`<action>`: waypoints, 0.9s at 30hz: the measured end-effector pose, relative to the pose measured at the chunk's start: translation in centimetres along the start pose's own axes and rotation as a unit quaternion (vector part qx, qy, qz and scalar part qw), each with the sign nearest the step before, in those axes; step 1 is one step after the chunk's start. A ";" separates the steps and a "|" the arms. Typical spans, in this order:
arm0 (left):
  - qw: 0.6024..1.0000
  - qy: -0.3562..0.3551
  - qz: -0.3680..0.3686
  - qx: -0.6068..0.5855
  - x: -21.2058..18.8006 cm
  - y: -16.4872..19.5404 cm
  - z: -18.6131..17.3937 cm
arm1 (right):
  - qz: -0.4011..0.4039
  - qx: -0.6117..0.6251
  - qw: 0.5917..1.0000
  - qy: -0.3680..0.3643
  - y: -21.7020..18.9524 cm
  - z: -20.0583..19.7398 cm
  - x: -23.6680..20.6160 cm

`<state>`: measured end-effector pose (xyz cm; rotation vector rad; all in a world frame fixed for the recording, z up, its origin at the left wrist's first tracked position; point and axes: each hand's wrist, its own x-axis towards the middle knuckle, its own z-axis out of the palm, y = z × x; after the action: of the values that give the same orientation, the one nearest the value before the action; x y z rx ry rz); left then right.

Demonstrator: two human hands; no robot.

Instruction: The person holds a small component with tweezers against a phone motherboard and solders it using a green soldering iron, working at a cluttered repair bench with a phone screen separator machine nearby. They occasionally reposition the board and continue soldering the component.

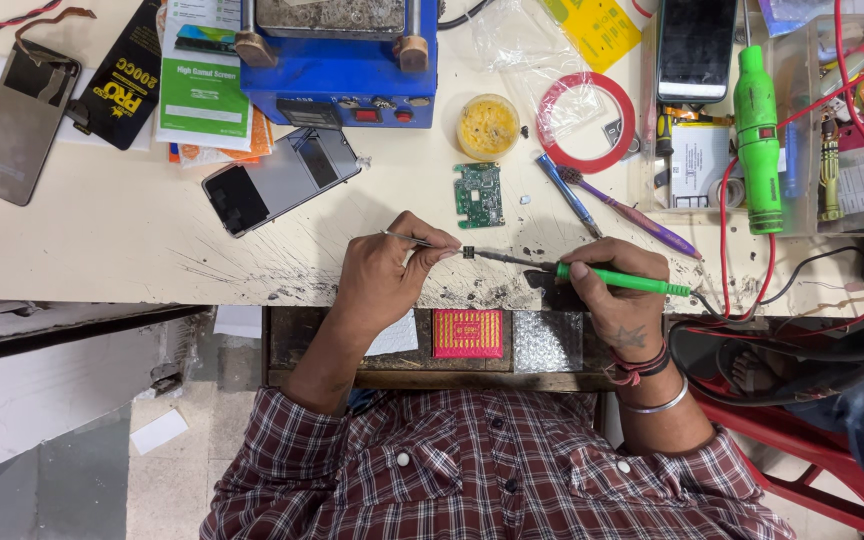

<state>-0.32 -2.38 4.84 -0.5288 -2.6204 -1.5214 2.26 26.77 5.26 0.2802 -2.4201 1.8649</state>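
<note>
My left hand [384,270] pinches thin metal tweezers [422,241] whose tips hold a tiny dark component [469,252] on the worn workbench [102,250]. My right hand [617,295] grips a green-handled soldering iron [624,281]; its metal tip touches that component from the right. A small green circuit board [479,194] lies just behind the two tools. Both forearms come out of plaid shirt sleeves at the bench's front edge.
A dismantled phone [280,179] lies left of the board, a blue heating station [337,60] behind it. Yellow flux tin [488,126], red tape ring [586,122], blue pen tool [568,194] and purple brush [632,212] sit right. A clear tray [787,120] holds a green tool and red wires.
</note>
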 end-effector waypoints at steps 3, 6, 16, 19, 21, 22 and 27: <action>1.000 -0.001 -0.006 0.004 -0.1 0.1 0.0 | 0.018 0.013 1.000 0.002 0.0 0.1 0.0; 1.000 0.002 0.000 -0.002 0.0 0.1 -0.1 | -0.001 -0.011 1.000 -0.003 -0.1 -0.1 0.0; 1.000 0.000 -0.004 0.002 0.0 0.1 0.0 | 0.012 0.008 1.000 0.002 0.0 -0.1 0.0; 1.000 0.001 -0.004 -0.003 0.0 0.1 0.1 | -0.001 -0.011 1.000 0.002 0.0 -0.2 0.0; 1.000 0.002 -0.009 0.001 0.0 0.0 0.1 | 0.008 -0.001 1.000 0.008 0.1 -0.1 -0.1; 1.000 0.003 -0.011 0.003 -0.1 0.0 0.1 | 0.019 0.013 1.000 0.012 0.1 0.0 -0.1; 1.000 0.005 -0.001 0.003 -0.1 0.0 0.1 | 0.008 0.023 1.000 0.010 0.1 0.0 -0.2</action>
<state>-0.21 -2.32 4.80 -0.5160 -2.6185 -1.5119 2.39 26.84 5.17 0.2441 -2.3762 1.9225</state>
